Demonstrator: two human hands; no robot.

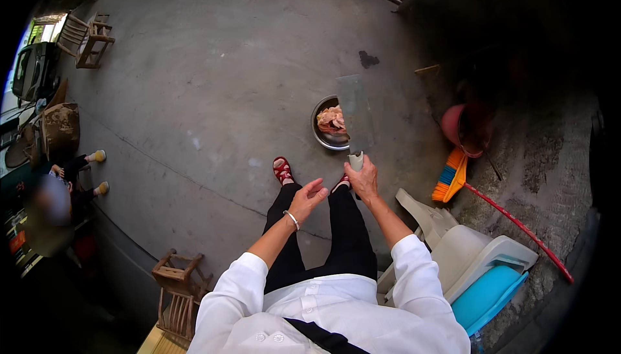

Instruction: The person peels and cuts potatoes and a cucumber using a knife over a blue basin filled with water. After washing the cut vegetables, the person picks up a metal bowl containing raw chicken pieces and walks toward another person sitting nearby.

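A cleaver with a broad grey blade and a pale handle is gripped in my right hand, its blade pointing away from me. The blade covers the right part of a metal bowl standing on the floor beyond my feet. Pieces of pale pink raw meat lie in the bowl. My left hand, with a light bracelet at the wrist, hangs in the air to the left of the cleaver's handle. Its fingers are stretched out and hold nothing.
Stacked plastic chairs and a blue basin stand at my right. Beyond them lie an orange broom with a red stick and a pink bucket. Wooden chairs and a seated person are on the left.
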